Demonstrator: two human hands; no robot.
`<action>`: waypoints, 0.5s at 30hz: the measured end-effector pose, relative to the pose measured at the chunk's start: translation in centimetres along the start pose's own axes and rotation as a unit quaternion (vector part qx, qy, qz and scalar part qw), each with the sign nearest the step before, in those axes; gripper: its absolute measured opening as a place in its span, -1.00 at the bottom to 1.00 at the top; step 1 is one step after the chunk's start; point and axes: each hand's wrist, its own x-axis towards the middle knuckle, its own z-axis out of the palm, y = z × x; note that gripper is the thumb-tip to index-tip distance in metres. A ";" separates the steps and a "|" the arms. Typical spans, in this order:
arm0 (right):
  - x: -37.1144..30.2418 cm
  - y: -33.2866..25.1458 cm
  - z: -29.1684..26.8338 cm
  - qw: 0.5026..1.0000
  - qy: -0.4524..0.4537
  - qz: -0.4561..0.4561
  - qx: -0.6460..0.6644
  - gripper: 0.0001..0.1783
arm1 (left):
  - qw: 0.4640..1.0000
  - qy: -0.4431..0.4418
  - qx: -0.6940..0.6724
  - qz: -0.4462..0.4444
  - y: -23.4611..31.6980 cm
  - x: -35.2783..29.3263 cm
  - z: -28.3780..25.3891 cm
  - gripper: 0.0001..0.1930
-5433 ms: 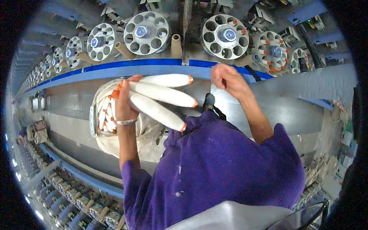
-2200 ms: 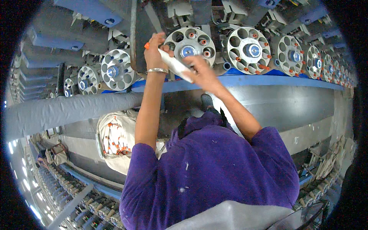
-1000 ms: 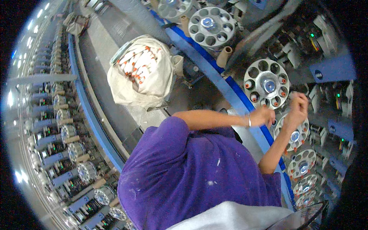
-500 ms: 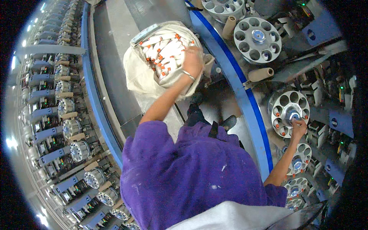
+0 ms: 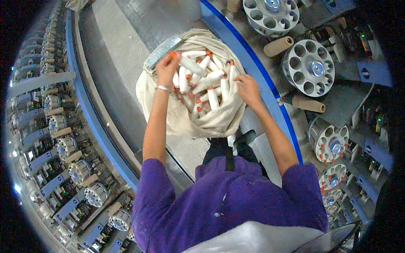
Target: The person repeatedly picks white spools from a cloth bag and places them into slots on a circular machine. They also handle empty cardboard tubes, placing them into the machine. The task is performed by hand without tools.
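Long machine rows (image 5: 63,168) run down both sides of the hall, and here I am between them! Grey floor (image 5: 110,31) below, a paler strip crossing it, blue rails (image 5: 86,114) edging it (my lens bows everything). In the middle, the canvas sack (image 5: 177,120) gapes before my feet, a flat grey bar (image 5: 163,51) across its far left rim. Over on my right, a round holed disc (image 5: 299,71), brown tubes (image 5: 278,46) near it. Now my hands! The right hand (image 5: 249,90) curls at the sack's right edge; whether it grips the cloth, I can't tell. The left hand (image 5: 167,69) pinches the orange end of a white bobbin (image 5: 192,66), blurred, slanting above the orange-tipped bobbins (image 5: 206,82) heaped every which way inside.
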 end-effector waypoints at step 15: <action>1.5 0.3 4.1 0.927 -0.214 -0.086 -0.296 -0.81 | 0.797 -0.201 0.570 0.018 -8.0 5.5 12.1 -0.69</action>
